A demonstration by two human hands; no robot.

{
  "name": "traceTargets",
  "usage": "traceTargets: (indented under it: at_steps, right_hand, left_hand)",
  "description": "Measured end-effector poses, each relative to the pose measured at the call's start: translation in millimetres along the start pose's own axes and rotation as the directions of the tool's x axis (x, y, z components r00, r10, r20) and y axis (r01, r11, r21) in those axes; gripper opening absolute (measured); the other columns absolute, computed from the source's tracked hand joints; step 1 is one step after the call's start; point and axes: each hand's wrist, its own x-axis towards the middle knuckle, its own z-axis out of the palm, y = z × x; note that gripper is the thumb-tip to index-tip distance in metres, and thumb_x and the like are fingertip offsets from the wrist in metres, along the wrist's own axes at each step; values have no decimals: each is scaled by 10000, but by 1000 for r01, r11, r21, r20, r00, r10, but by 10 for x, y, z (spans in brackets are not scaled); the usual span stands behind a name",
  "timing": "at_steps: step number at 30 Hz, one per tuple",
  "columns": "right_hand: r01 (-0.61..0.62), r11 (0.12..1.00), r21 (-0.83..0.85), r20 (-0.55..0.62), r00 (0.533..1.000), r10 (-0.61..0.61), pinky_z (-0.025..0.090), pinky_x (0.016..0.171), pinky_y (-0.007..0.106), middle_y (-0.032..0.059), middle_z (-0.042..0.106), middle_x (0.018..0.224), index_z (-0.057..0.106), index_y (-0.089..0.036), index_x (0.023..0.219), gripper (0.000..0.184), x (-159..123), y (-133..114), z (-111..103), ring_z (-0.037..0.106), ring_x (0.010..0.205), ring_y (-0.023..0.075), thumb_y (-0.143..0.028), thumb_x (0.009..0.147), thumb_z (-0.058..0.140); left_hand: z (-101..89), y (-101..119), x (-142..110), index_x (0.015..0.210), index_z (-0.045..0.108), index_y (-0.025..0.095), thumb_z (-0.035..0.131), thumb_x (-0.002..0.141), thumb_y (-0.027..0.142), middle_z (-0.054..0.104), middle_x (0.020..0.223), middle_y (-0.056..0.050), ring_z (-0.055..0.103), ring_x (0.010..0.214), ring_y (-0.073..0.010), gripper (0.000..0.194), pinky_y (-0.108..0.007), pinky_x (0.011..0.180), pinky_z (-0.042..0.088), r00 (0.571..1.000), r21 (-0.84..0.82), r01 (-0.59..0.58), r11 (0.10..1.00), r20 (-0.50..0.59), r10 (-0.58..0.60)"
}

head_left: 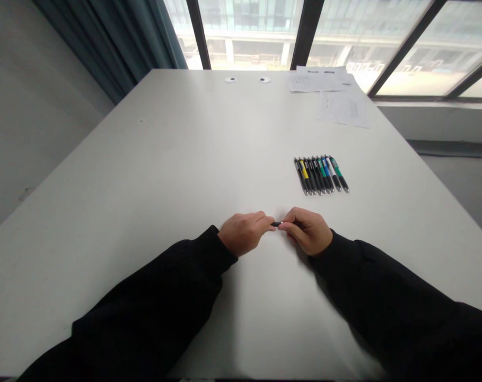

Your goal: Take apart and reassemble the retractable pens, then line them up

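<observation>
Between my two hands is a pen (276,224), of which only a short dark stretch shows. My left hand (244,232) is closed around its left part, hiding most of it. The thumb and fingers of my right hand (307,229) pinch its right end. Both hands are just above or on the white table, close together. Beyond my right hand lies a row of several click pens (320,175), side by side, with black grips and black, yellow, green, blue and white barrels.
The white table (165,159) reaches to the windows. Printed papers (324,80) lie at its far right corner. Two small white oval pieces with dark spots, a left one (230,80) and a right one (265,80), sit near the far edge. A dark curtain (125,42) hangs at the left.
</observation>
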Motion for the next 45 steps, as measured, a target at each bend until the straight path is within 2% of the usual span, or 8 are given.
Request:
traceTargets:
  at_steps: [4, 9, 12, 19, 24, 34, 38, 45]
  right_hand:
    - [167, 984, -56, -15, 986, -168, 437, 581, 169, 37, 606, 750, 578, -119, 785, 196, -2, 13, -8, 533, 596, 46, -281, 892, 607]
    - [-20, 999, -25, 3, 1000, 20, 440, 563, 164, 25, 617, 749, 595, -124, 1003, 300, 2, -11, -7, 535, 582, 53, -385, 864, 649]
    - [-91, 993, -70, 26, 995, 93, 415, 572, 163, 20, 592, 643, 630, -120, 850, 298, 10, -24, -10, 508, 555, 49, -385, 942, 528]
    - [-67, 998, 17, 26, 997, 66, 401, 536, 156, 46, 639, 872, 578, -129, 1050, 333, -7, 26, 11, 498, 588, 41, -389, 856, 654]
    - [0, 996, -94, 13, 1000, 1, 406, 596, 161, 20, 582, 693, 633, -121, 837, 230, 16, -5, 5, 488, 599, 43, -334, 907, 584]
    - [-19, 997, -71, 16, 1000, 20, 409, 575, 152, 18, 597, 686, 660, -128, 894, 212, -1, -1, 9, 502, 584, 40, -326, 909, 585]
    - [-38, 999, 36, 27, 999, 37, 425, 545, 154, 47, 650, 878, 591, -127, 1114, 342, -11, 13, 21, 501, 567, 31, -356, 866, 647]
    - [35, 998, -52, 11, 999, -34, 428, 579, 168, 32, 620, 737, 673, -132, 907, 190, 2, -20, -6, 510, 602, 47, -308, 902, 601]
  left_hand:
    - [32, -40, -17, 967, 621, 153, 357, 1028, 293, 650, 796, -28, 609, 703, -134, 305, -248, 572, 414, 999, -56, -22, 998, 22, 23]
    - [45, -69, -27, 981, 618, 154, 372, 1024, 314, 651, 802, -30, 599, 684, -137, 297, -245, 549, 394, 1000, -10, -9, 1000, 5, 9]
    - [44, -69, -27, 987, 616, 159, 360, 1027, 325, 648, 799, -27, 594, 676, -136, 308, -249, 540, 375, 1000, 25, 7, 1000, -14, -6]
    - [37, -50, -26, 973, 624, 164, 362, 1021, 322, 640, 793, -33, 574, 659, -135, 310, -245, 533, 346, 999, 40, 43, 998, 26, -44]
    - [15, -26, -17, 926, 632, 165, 364, 1012, 332, 629, 772, -30, 568, 643, -147, 327, -269, 510, 336, 999, 65, 31, 997, 25, -33]
    - [-13, -3, -9, 910, 627, 163, 382, 995, 344, 636, 765, -39, 579, 640, -133, 317, -258, 517, 348, 998, 71, 65, 995, -17, -64]
    - [-9, -4, -13, 910, 627, 164, 391, 988, 335, 639, 769, -36, 574, 628, -124, 302, -256, 515, 346, 997, 65, 71, 995, -24, -70]
    - [18, -18, -23, 845, 628, 161, 435, 979, 431, 638, 749, -35, 577, 619, -132, 358, -262, 499, 314, 996, 76, 85, 993, -23, -83]
